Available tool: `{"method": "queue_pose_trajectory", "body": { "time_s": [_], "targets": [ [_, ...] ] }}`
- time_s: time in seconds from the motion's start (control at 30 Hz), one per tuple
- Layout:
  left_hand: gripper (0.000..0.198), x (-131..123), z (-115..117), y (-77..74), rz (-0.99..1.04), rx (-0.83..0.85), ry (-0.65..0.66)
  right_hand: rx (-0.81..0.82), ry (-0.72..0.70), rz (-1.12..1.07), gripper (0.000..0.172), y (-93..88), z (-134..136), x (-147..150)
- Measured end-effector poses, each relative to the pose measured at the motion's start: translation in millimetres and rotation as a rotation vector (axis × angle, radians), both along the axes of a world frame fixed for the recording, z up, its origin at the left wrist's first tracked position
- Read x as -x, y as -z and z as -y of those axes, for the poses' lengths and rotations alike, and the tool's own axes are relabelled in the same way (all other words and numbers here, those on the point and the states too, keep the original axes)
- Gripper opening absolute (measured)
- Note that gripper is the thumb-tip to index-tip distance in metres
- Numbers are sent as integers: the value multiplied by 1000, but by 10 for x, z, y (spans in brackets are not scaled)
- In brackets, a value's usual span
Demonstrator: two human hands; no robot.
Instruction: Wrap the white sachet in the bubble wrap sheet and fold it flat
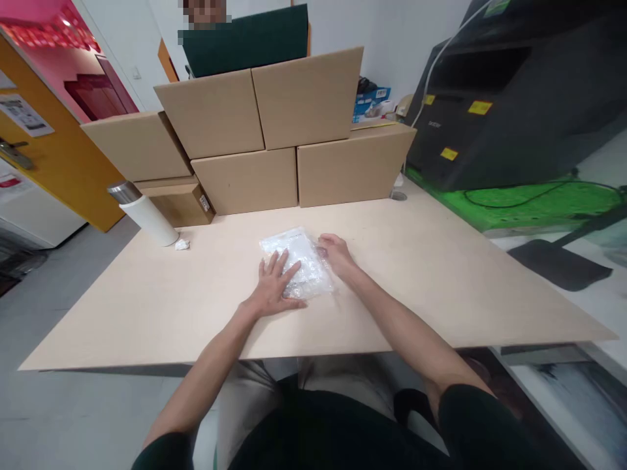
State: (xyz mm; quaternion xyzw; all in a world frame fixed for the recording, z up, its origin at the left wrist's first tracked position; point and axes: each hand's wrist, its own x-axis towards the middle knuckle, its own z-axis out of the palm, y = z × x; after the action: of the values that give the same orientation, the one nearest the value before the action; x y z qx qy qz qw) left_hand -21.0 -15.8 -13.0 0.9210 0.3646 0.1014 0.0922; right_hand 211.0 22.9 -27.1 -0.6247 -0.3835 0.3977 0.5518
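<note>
A flat white item wrapped in clear bubble wrap (304, 258) lies on the pale wooden table (210, 287) in front of me. My left hand (274, 284) rests on its left side with the fingers spread. At the right edge of the package, my right hand (337, 254) has its fingers curled around and pinching the edge of the bubble wrap. What exactly is inside the wrap I cannot make out.
Cardboard boxes (245, 183) are stacked along the table's far edge. A white bottle with a metal cap (149, 219) stands at the left, beside a crumpled white scrap (182, 245). A large black printer (470, 124) sits on a green surface (529, 202) at the right.
</note>
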Motion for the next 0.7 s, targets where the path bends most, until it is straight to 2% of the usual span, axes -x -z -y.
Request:
{"method": "queue_pose_trajectory", "body": {
  "time_s": [0.07,0.13,0.2,0.23,0.3,0.5,0.6,0.7],
  "targets": [
    [76,-52,61,26,-7,-14,-26,-125,36,133,23,16,44,2],
    [53,-73,96,49,23,-10,-59,-250,1,326,17,28,109,-10],
    [44,-73,103,71,83,11,-82,-290,-100,430,14,35,163,-30],
    [42,-68,98,83,126,25,-88,-273,-150,409,12,35,180,-41],
    [41,-54,81,106,242,55,-87,-220,-218,261,10,27,195,-63],
    [40,-78,89,119,715,112,-18,16,-427,-438,19,-73,214,-101],
    [38,-147,157,81,855,157,-14,-7,-502,-666,13,-116,236,-87],
    [38,-214,240,33,972,206,-57,-52,-517,-785,12,-138,261,-38]
  ]
}}
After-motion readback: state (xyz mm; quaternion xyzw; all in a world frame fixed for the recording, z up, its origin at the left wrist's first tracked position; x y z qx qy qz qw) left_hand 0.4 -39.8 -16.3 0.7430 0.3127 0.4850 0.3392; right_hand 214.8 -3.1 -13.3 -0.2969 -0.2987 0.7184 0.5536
